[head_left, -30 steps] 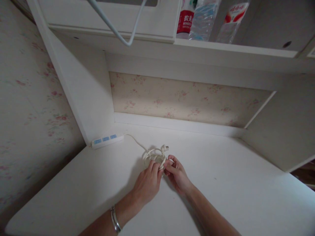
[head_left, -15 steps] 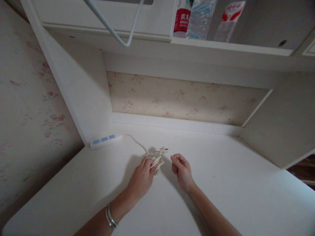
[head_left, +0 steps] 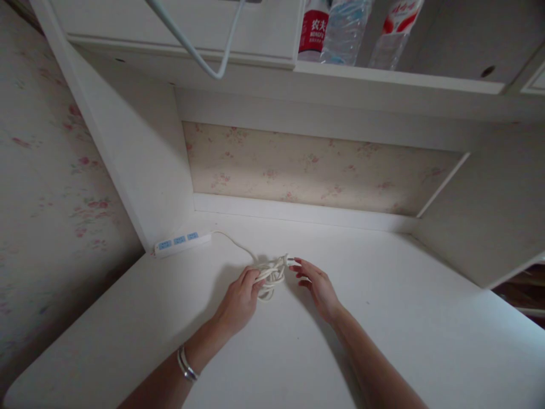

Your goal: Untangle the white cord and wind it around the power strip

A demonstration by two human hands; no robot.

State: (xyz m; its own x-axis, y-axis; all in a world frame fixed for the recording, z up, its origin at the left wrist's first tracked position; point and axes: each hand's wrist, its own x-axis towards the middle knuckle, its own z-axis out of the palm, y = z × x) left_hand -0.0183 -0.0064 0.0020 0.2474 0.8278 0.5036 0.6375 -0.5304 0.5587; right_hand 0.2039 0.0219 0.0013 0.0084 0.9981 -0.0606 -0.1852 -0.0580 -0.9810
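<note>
My left hand (head_left: 240, 298) grips a bundled white power cord (head_left: 272, 277), its fingers wrapped round the near side of the loops. At the bundle's upper right end sits the cord's plug (head_left: 288, 261), prongs pointing right. My right hand (head_left: 318, 287) is beside it with fingers spread, the fingertips at the prongs; whether they touch is unclear. From the bundle the cord runs back left to a white power strip (head_left: 183, 244) with blue sockets, lying at the desk's back left corner.
The white desk (head_left: 276, 352) lies under a shelf unit (head_left: 340, 108) with side panels left and right. Plastic bottles (head_left: 347, 31) stand on the shelf above. A pale curved rod or cable (head_left: 191, 48) hangs in front at the upper left. Floral wallpaper covers the left wall.
My right hand has gone from curled fingers to spread ones and has come closer to the plug. My left hand keeps its hold on the cord, shifted slightly left.
</note>
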